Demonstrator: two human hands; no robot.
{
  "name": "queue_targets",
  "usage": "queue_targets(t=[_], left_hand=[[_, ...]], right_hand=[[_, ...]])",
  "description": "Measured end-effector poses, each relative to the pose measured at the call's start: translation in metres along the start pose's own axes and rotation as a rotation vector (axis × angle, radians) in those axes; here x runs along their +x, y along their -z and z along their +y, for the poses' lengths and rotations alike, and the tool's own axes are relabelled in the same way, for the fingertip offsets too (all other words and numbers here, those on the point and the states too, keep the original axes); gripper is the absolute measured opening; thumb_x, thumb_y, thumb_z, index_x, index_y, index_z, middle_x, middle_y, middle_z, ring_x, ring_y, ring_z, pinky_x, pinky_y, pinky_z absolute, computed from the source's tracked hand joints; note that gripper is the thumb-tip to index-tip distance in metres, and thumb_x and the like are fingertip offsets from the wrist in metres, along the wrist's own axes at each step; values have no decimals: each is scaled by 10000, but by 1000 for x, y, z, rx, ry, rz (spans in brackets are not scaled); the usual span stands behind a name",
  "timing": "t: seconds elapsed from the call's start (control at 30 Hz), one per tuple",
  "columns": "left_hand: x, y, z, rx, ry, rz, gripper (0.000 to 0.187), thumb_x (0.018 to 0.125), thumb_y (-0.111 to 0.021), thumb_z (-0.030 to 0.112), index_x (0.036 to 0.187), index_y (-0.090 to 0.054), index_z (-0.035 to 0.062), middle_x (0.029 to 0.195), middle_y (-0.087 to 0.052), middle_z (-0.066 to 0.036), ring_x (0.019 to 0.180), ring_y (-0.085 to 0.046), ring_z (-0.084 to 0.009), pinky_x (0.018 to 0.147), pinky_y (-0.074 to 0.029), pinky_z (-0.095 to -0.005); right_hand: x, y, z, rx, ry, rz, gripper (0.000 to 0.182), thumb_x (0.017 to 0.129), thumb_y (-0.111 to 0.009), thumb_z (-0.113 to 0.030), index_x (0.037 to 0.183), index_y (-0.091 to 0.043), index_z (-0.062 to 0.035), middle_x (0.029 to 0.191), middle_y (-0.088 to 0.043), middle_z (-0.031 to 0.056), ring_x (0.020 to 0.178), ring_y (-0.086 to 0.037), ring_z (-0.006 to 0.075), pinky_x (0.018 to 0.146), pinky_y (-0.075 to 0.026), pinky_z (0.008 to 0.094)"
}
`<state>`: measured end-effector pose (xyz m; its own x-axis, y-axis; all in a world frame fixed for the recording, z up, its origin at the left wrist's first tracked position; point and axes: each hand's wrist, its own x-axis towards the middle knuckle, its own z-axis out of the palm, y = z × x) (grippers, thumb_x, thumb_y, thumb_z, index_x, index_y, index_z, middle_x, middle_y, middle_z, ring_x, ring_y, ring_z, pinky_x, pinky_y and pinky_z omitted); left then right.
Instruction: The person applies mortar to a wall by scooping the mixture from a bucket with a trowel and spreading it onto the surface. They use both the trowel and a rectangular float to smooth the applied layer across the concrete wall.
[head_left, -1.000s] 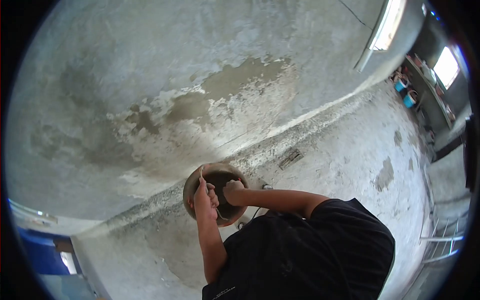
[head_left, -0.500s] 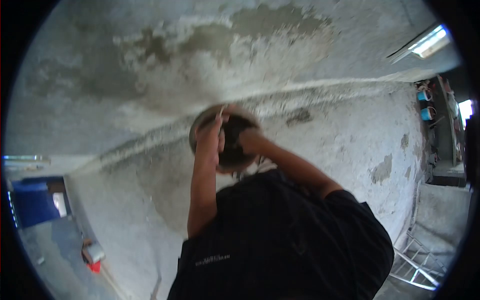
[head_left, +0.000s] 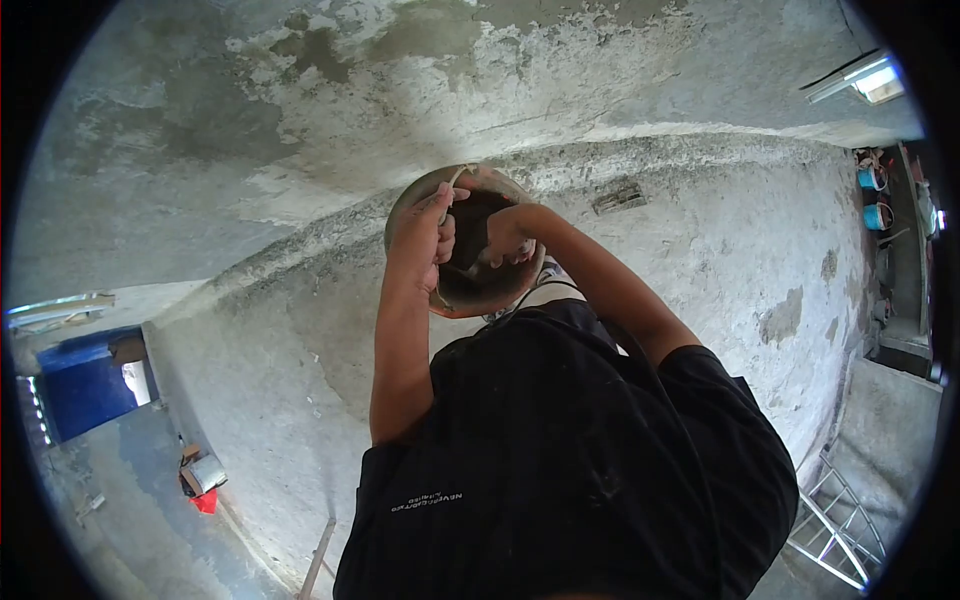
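Bowl (head_left: pixel 470 290) w/ both hands' fingers (head_left: pixel 440 235) inside.

Single head-mounted fisheye view, framed by a dark circular vignette. The camera looks steeply upward past the person's black T-shirt (head_left: pixel 560 450) and raised arms toward a patchy concrete ceiling (head_left: pixel 250 110). The hands and the round bowl (head_left: pixel 465 240) sit near centre, close to the lens; the surrounding walls curve strongly at the edges.

one bowl (head_left: pixel 470 290), two hands (head_left: pixel 425 235)
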<state>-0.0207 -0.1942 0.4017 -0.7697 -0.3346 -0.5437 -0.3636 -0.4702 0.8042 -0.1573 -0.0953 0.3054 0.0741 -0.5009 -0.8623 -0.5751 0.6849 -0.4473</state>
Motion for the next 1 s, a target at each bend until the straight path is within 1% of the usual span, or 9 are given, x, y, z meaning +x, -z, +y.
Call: queue_targets(t=[0.13, 0.2, 0.3, 0.37, 0.6, 0.67, 0.83, 0.9, 1.0], left_hand=[[-1, 7, -8, 11, 24, 34, 418, 965, -555, 448, 1115, -602, 61, 550, -254, 89, 415, -191, -27, 406, -141, -222], [-3, 11, -12, 1, 44, 50, 424, 966, -544, 461, 1098, -607, 63, 548, -256, 90, 415, -191, -28, 408, -141, -220], [-10, 23, -10, -40, 65, 85, 454, 971, -512, 494, 1061, -615, 61, 543, -257, 90, 414, -190, -30, 409, -143, -219], [-17, 35, -6, -77, 59, 110, 479, 973, -491, 515, 1040, -619, 58, 540, -257, 90, 412, -190, -31, 406, -145, -219], [-43, 63, 15, -361, -11, 72, 554, 945, -432, 621, 848, -559, 90, 524, -272, 74, 391, -212, -56, 391, -156, -232], [-45, 62, 20, -396, -34, 59, 551, 941, -432, 626, 817, -540, 101, 522, -277, 72, 388, -215, -61, 390, -156, -235], [-40, 61, 27, -389, -46, 114, 532, 912, -498, 619, 772, -533, 107, 513, -272, 67, 382, -211, -62, 385, -149, -236], [-42, 63, 28, -360, -48, 72, 535, 902, -518, 620, 741, -530, 109, 509, -266, 70, 380, -206, -62, 385, -147, -236], [-47, 67, 34, -374, -36, 101, 532, 905, -517, 616, 741, -528, 110, 510, -264, 73, 383, -203, -59, 385, -144, -237]], right_hand=[[-10, 7, 18, -156, 229, -25, 293, 782, -722, -297, 896, -731, -27, 792, -706, 71, 705, -654, 159, 687, -513, 321], [-6, 2, 42, 391, 238, -96, 395, 834, -692, -316, 1058, -683, 10, 731, -657, 56, 540, -576, 121, 468, -465, 265], [-10, -12, 72, 698, 356, -148, 354, 823, -709, -283, 1072, -660, -37, 725, -647, 40, 515, -539, 92, 451, -413, 227], [-11, -30, 95, 781, 392, -69, 337, 846, -689, -263, 1080, -656, -23, 749, -644, 33, 514, -524, 68, 435, -390, 208], [-33, -89, 156, 1298, 695, -130, 545, 834, -702, -284, 1210, -533, 72, 787, -614, 89, 436, -479, 73, 382, -370, 210], [-17, -103, 179, 1336, 769, -87, 550, 827, -717, -260, 1215, -519, 75, 787, -606, 103, 422, -472, 79, 376, -372, 214], [-45, -94, 152, 1253, 731, 15, 588, 834, -707, -231, 1279, -501, 94, 784, -604, 87, 497, -505, 73, 413, -380, 203], [-49, -83, 146, 1307, 702, 7, 517, 811, -715, -225, 1180, -533, 88, 776, -616, 114, 481, -527, 110, 402, -399, 219], [-54, -75, 146, 1272, 730, 18, 520, 807, -718, -225, 1183, -537, 85, 779, -621, 117, 481, -530, 111, 404, -407, 224]])
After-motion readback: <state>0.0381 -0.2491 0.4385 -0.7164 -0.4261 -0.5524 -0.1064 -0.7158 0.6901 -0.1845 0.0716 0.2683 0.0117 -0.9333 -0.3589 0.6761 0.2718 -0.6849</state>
